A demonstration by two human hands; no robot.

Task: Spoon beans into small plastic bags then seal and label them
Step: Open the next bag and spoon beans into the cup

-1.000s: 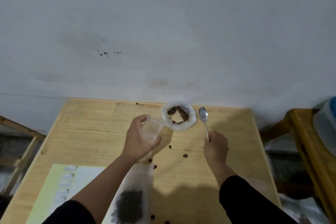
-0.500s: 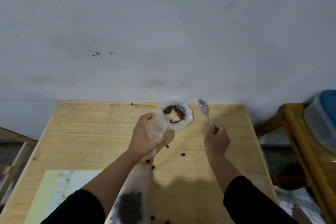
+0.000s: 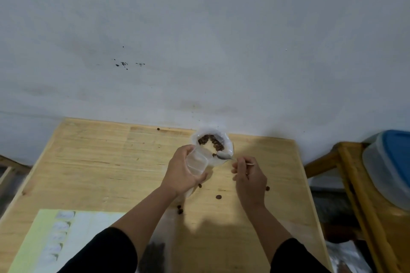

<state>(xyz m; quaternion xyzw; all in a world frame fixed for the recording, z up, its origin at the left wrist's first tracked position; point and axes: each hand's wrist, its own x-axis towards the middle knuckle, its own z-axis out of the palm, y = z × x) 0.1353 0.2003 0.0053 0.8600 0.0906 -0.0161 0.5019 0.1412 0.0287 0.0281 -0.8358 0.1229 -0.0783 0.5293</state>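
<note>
The right hand [image 3: 249, 176] pinches the spoon [image 3: 224, 156], its handle lying left-right and its bowl at the bean bag's [image 3: 213, 142] near rim. The left hand [image 3: 180, 173] grips a small bag [image 3: 197, 160] with its mouth open, just left of the spoon bowl.

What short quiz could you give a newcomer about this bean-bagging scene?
1. True or false: the spoon is in the left hand.
2. What does the left hand hold? A) small clear bag B) lid C) label sheet
3. Where do loose beans lie?

Key: 1 false, the right hand holds it, bowl at the bean bag. 2 A. 3 On the wooden table.
</note>
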